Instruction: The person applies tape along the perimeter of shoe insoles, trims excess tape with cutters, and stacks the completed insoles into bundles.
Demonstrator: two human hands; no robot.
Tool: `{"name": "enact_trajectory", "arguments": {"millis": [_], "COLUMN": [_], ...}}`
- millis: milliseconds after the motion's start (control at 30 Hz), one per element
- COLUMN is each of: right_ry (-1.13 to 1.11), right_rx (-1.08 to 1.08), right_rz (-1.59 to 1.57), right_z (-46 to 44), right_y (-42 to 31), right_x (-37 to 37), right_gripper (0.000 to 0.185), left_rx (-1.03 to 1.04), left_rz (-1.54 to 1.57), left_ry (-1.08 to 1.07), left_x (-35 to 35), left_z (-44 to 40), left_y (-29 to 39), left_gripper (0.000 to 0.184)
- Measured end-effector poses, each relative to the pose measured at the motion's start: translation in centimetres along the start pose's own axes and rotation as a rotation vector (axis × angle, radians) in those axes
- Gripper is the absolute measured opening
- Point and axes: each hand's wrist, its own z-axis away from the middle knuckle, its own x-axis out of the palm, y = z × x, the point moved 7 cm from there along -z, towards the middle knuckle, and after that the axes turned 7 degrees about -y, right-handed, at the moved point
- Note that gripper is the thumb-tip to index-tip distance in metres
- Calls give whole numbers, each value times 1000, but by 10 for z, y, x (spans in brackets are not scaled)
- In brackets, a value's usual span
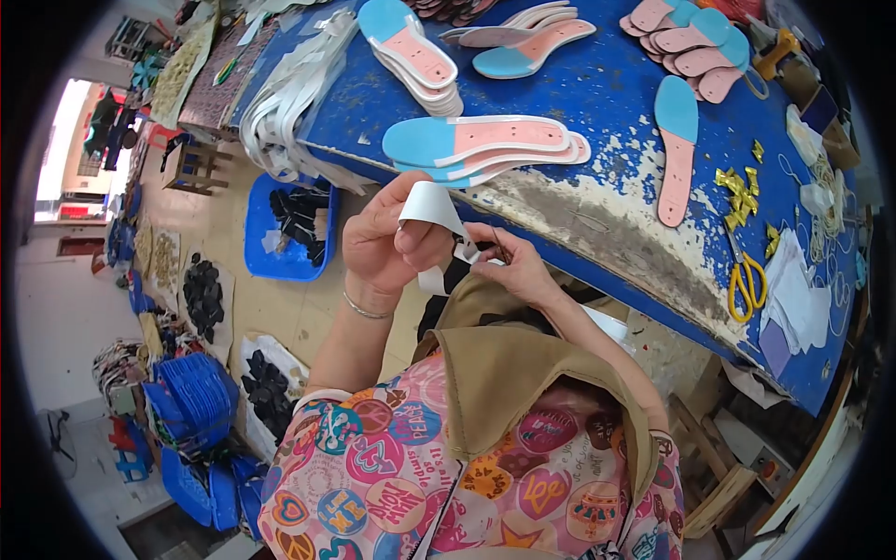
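A white strip point(433, 203) is pinched between the thumb and fingers of my left hand point(381, 235) and curls over them. My right hand point(516, 269) closes on the lower part of that strip, close to my body; a small dark item by its fingers is too unclear to name. Just beyond my hands, a stack of blue-and-pink insoles with white edging point(509, 138) lies at the table's near edge. Another such stack point(411, 51) is behind it. One single insole point(676, 154) lies farther right, blue end away from me.
On the blue table point(597, 75) are a bundle of white strips point(294, 103), yellow-handled scissors point(746, 280), gold scraps point(737, 196) and more insoles point(700, 47). A blue tub point(251, 247) with black pieces stands on the floor at left, near a wooden stool point(194, 168).
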Motion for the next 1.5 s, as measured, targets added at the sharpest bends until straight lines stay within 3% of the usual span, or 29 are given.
{"name": "enact_trajectory", "arguments": {"millis": [67, 100, 133, 233, 267, 333, 367, 433, 500, 633, 700, 800, 867, 933, 1067, 1200, 1267, 1333, 1400, 1433, 1467, 1500], "right_ry": [-91, -96, -104, -32, -35, 29, -46, -92, -274, -408, -351, -190, -196, -378, -532, -407, -350, -153, -99, -96, -97, -142], "right_rx": [68, 172, 173, 173, 178, -8, -47, -53, -36, 59, 238, 265, 215, 113, 342, 429, 429, 257, 232, 251, 267, 252], "right_rz": [120, 121, 118, 76, 78, -98, -93, -85, -36, -74, 98, 20, -24, -174, -228, -10, -13, 244, 204, 252, 300, 242], "right_z": [-8, -8, -8, 4, 8, 11, 7, -2, -15, -27, -22, -6, -10, -16, -6, 6, 12, 14, 25, 30, 35, 39], "right_y": [3, 3, 4, -10, -13, -24, -22, -35, -42, -24, -3, -13, -20, -21, 2, 5, 9, -15, -34, -47, -55, -54], "right_x": [10, 13, 15, 1, -4, -12, -9, 8, 35, 50, 30, 13, 23, 46, 53, 38, 29, 7, -4, -9, -14, -16], "right_gripper": [50, 36, 36, 13, 13, 11, 28, 37, 60, 47, 35, 30, 30, 31, 36, 26, 18, 14, 15, 15, 15, 16], "left_rx": [55, 87, 91, 148, 181, 202, 200, 218, 161, 165, 212, 225, 225, 227, 285, 304, 276, 189, -114, -503, -498, -534], "left_rz": [48, 82, 76, -93, -121, 60, 57, 23, 75, 149, 171, 176, 198, 211, 232, 234, 120, -192, -706, -1025, -1024, -1311], "left_ry": [17, 27, 33, 102, 209, 118, 122, 184, 51, 27, 15, 54, 30, 8, -83, -58, -30, 138, 117, 193, 185, 214], "left_x": [5, 5, 6, 0, -9, -12, -11, -7, -3, -1, -3, -5, -9, -7, 3, -2, -4, -17, -25, -43, -47, -48], "left_z": [3, 5, 9, 25, 38, 45, 45, 39, 31, 24, 31, 39, 36, 30, 22, 34, 43, 63, 70, 83, 84, 77], "left_y": [5, 8, 12, 37, 47, 51, 47, 33, 19, 11, 21, 31, 24, 17, 25, 38, 44, 53, 51, 52, 47, 40], "left_gripper": [22, 13, 13, 7, 9, 5, 5, 2, 2, 7, 11, 14, 14, 15, 15, 24, 25, 20, 15, 15, 15, 20]}}
